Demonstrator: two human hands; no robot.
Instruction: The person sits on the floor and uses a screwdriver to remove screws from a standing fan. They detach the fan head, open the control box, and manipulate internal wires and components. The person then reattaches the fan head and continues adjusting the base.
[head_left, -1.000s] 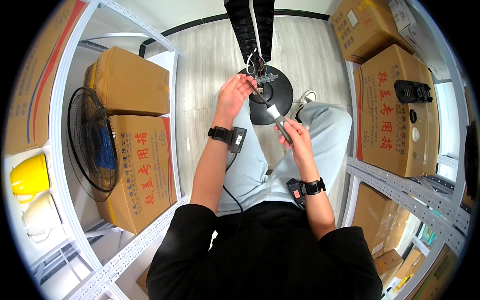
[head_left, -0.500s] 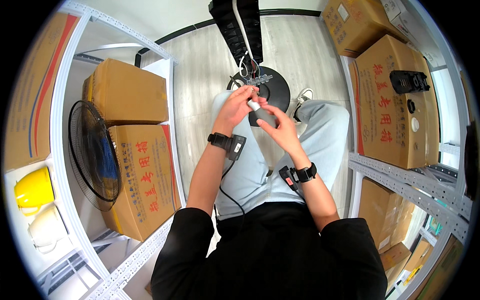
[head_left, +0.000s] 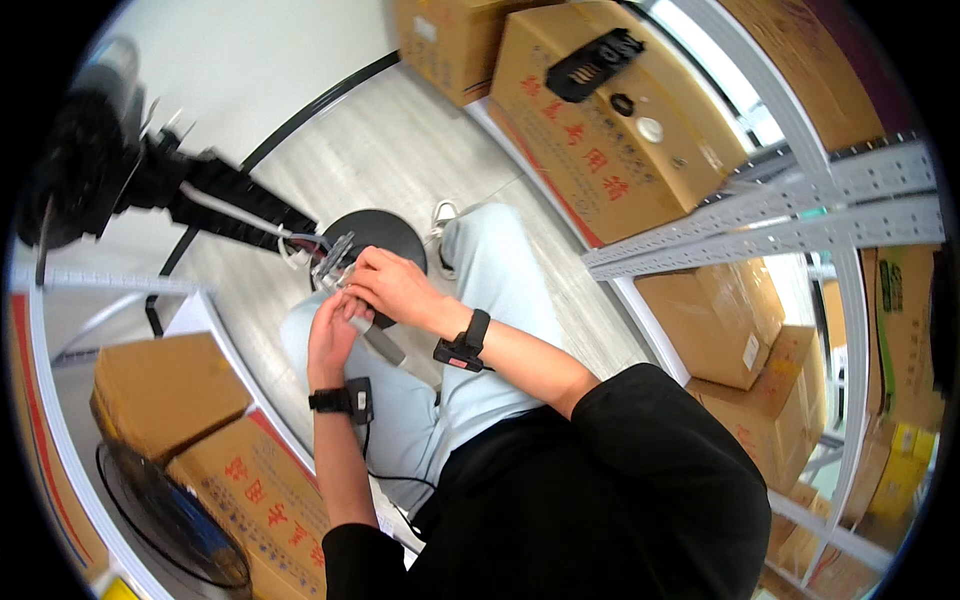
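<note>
My left hand (head_left: pixel 333 330) has its fingers curled, with a grey cylindrical tool (head_left: pixel 382 346) sticking out beside it; the grip itself is partly hidden. My right hand (head_left: pixel 398 287) is closed, its fingertips pinched against the left fingers at a small part I cannot make out. Just beyond the fingertips is a clear plastic button strip (head_left: pixel 335 260) with thin wires (head_left: pixel 300 250). It adjoins the black stand (head_left: pixel 235 200) of a fan-like device, whose round black base (head_left: pixel 385 232) rests on the floor between my feet.
A black fan grille (head_left: pixel 170 515) leans by cartons (head_left: pixel 255 490) on the left shelf. On a right-hand carton (head_left: pixel 560 150) lie a black plastic cover (head_left: pixel 595 65), a black knob (head_left: pixel 622 104) and a white cap (head_left: pixel 650 129). Metal shelf rails (head_left: pixel 740 235) border the right side.
My head view has turned right, so the scene is tilted. The right hand has moved off the grey tool to the fingertips of my left hand, near the button strip.
</note>
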